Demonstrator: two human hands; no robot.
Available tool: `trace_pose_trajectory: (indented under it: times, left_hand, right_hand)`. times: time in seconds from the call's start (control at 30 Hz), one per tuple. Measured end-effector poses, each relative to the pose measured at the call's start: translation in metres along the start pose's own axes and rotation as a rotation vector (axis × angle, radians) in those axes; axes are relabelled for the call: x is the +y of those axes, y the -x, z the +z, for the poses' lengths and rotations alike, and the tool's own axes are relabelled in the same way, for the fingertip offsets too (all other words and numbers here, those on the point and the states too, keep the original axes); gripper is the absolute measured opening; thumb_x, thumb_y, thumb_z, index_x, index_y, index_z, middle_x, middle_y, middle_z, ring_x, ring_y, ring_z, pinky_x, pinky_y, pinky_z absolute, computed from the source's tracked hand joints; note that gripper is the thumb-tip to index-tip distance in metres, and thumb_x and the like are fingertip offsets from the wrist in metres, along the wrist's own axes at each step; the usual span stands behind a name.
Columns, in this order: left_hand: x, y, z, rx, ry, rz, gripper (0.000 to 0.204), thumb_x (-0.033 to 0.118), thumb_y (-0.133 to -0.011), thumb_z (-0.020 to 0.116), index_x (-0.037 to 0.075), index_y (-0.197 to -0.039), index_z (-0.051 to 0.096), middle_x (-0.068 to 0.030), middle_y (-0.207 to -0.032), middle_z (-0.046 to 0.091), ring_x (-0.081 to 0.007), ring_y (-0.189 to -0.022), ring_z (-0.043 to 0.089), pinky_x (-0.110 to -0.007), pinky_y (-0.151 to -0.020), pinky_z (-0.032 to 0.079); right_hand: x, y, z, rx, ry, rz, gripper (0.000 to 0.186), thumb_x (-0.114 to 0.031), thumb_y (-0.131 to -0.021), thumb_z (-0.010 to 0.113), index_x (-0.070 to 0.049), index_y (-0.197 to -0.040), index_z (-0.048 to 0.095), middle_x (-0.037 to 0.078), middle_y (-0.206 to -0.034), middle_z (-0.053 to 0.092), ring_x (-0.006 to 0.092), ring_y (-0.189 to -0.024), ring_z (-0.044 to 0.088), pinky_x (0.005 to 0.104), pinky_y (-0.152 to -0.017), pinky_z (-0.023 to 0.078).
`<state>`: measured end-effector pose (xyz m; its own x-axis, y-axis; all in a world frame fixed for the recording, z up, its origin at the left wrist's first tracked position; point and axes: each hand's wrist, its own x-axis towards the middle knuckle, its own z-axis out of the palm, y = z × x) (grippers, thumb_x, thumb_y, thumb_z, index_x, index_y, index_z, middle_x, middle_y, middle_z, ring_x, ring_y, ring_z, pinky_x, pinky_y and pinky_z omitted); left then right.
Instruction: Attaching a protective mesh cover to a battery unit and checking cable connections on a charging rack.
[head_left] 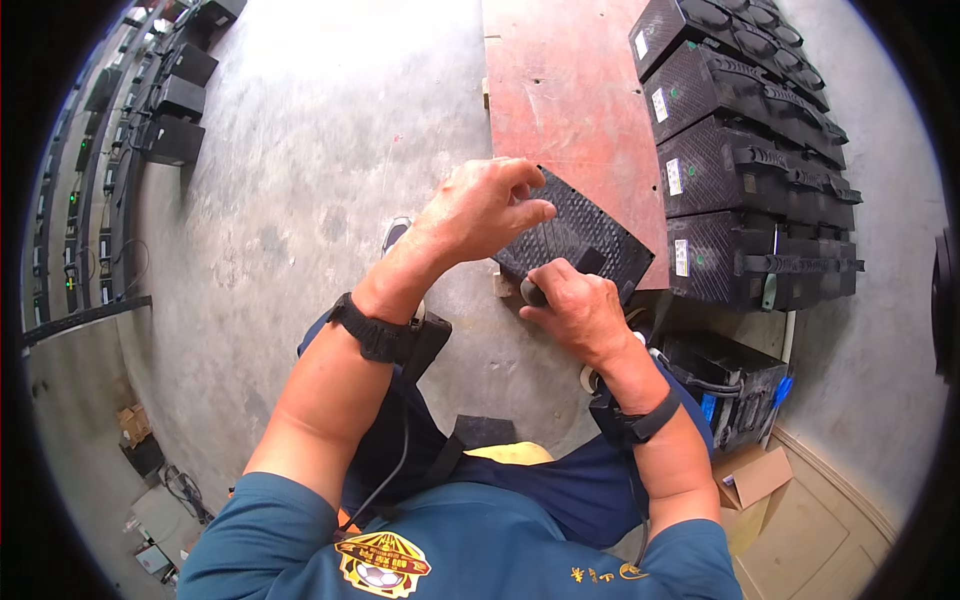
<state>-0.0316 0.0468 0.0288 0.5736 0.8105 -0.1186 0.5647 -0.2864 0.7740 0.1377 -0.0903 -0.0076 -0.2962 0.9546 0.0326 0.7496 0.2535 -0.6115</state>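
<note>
A black textured rectangular panel (585, 232) lies tilted at the near end of a reddish board. My left hand (478, 208) is over its upper left part, fingers loosely bent with a gap between thumb and index finger; whether the fingertips touch it is unclear. My right hand (585, 310) is closed around a small dark rounded object (532, 292), perhaps a tool handle, at the panel's lower edge. The hand hides most of that object. Black devices on straps circle both my wrists.
Black cases (710, 260) with handles are stacked on the right, along the red board (560, 80). Below them sit a dark unit (735, 370) and an open cardboard box (752, 478). A rack (85, 180) of electronics with cables runs along the left. My legs are folded below me.
</note>
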Motion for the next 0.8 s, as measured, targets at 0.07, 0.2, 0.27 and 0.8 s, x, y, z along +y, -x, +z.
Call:
trace_pose_trajectory:
  times: [0.07,0.2,0.27,0.8]
  left_hand:
    - [-0.002,-0.002,-0.001,-0.005,-0.011,0.023,0.036,0.028,-0.091,0.075,0.0,-0.114,0.07,-0.0152,-0.095,0.075,-0.024,-0.087,0.072,-0.037,-0.078,0.056]
    - [-0.004,0.0,-0.001,-0.005,-0.035,0.045,0.039,0.031,-0.09,0.076,0.001,-0.114,0.07,-0.0163,-0.094,0.074,-0.0272,-0.088,0.072,-0.038,-0.078,0.056]
    - [-0.003,0.001,0.001,0.007,-0.03,0.062,0.039,0.032,-0.089,0.076,0.002,-0.113,0.07,-0.0166,-0.095,0.074,-0.0286,-0.088,0.072,-0.039,-0.079,0.056]
    - [0.001,0.0,0.003,0.013,-0.023,0.097,0.033,0.028,-0.087,0.077,0.002,-0.106,0.071,-0.0173,-0.096,0.072,-0.0354,-0.092,0.071,-0.044,-0.08,0.056]
  right_hand:
    - [-0.001,-0.003,-0.001,0.004,0.027,0.032,0.036,-0.018,-0.076,0.084,-0.007,-0.101,0.06,0.012,-0.092,0.065,0.0351,-0.079,0.07,0.0453,-0.068,0.058]
    - [0.001,0.001,-0.001,0.015,-0.013,0.015,0.037,-0.017,-0.076,0.083,-0.007,-0.102,0.059,0.013,-0.095,0.066,0.0355,-0.082,0.071,0.0453,-0.069,0.058]
    - [-0.002,0.005,0.001,0.037,-0.12,-0.057,0.036,-0.014,-0.078,0.081,-0.007,-0.107,0.06,0.013,-0.101,0.068,0.0363,-0.085,0.071,0.0458,-0.071,0.059]
    - [0.004,0.007,0.004,-0.045,-0.035,-0.012,0.038,-0.012,-0.081,0.076,-0.009,-0.117,0.062,0.013,-0.105,0.068,0.0382,-0.086,0.071,0.0469,-0.074,0.059]
